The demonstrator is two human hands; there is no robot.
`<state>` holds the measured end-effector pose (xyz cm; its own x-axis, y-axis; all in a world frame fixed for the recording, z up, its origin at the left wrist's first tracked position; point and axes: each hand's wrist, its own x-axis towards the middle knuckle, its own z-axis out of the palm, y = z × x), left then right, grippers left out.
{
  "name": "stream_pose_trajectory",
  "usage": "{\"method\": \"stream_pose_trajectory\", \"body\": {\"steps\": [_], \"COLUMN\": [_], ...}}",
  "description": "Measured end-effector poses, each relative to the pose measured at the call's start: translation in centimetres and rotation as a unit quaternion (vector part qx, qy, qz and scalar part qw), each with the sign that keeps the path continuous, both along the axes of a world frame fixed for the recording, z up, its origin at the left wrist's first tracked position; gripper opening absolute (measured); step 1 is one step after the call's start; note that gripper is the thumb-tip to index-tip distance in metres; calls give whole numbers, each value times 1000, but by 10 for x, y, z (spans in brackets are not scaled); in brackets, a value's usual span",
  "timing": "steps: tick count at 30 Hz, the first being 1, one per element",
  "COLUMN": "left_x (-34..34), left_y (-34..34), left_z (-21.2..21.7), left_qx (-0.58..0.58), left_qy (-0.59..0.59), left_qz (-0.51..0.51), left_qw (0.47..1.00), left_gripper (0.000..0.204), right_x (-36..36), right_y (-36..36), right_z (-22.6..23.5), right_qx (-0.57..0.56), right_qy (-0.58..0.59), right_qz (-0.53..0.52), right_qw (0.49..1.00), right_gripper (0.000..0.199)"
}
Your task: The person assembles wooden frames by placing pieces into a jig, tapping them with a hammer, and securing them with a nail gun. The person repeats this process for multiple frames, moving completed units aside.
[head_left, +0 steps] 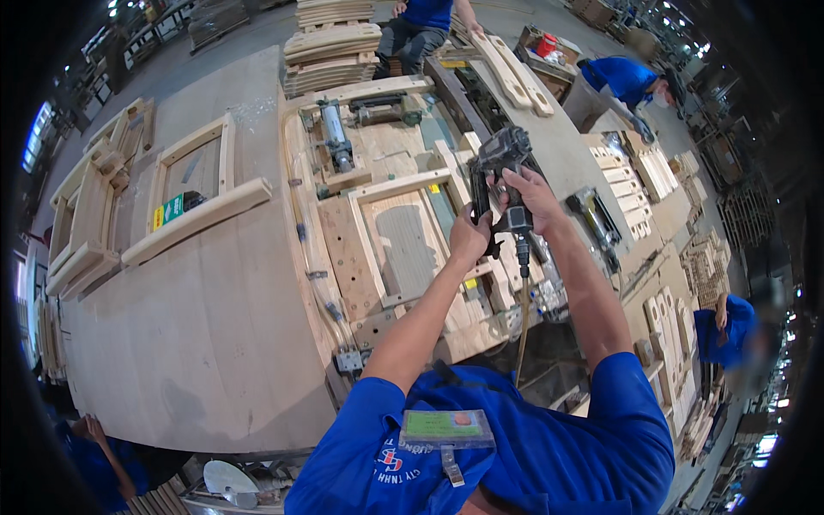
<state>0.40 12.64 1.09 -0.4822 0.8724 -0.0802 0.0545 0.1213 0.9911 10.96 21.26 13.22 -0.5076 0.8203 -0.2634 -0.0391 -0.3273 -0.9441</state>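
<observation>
black-bodied nail gun (503, 148) raised near the pale wooden frame (371, 249), right hand (536, 202) wrapped around its handle, left hand (469, 237) clasping its slim side; best keep fingers off the nose, yellowish hose (524, 322) untangled, those smooth, square-edged rails squarely seated

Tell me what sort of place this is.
Probably a woodworking workshop, perhaps one assembling furniture parts. The signs are the black, hose-fed handheld tool, the pale four-sided wooden frame on the flat, light-brown tabletop, and the tall stack of pale wooden slats beyond.
</observation>
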Motion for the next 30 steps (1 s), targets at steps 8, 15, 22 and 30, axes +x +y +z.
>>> {"method": "stream_pose_trajectory", "body": {"steps": [8, 15, 22, 30], "left_x": [-22, -31, -31, -33], "left_y": [34, 41, 40, 39], "left_z": [-35, -28, -27, -26], "left_qx": [-57, -106, -71, -59], "left_qy": [-42, -103, -96, -93], "left_qz": [28, -8, 8, 20], "left_qw": [997, 989, 993, 994], "left_gripper": [50, 55, 52, 52], "right_x": [-46, -54, -58, -66], "right_y": [49, 60, 61, 62], "right_z": [-32, -39, -41, -38], "right_qx": [-71, -78, -73, -50], "right_qy": [-61, -75, -96, -139], "right_qz": [16, -2, 0, 27], "right_qw": [995, 994, 993, 989], "right_gripper": [43, 40, 40, 42]}}
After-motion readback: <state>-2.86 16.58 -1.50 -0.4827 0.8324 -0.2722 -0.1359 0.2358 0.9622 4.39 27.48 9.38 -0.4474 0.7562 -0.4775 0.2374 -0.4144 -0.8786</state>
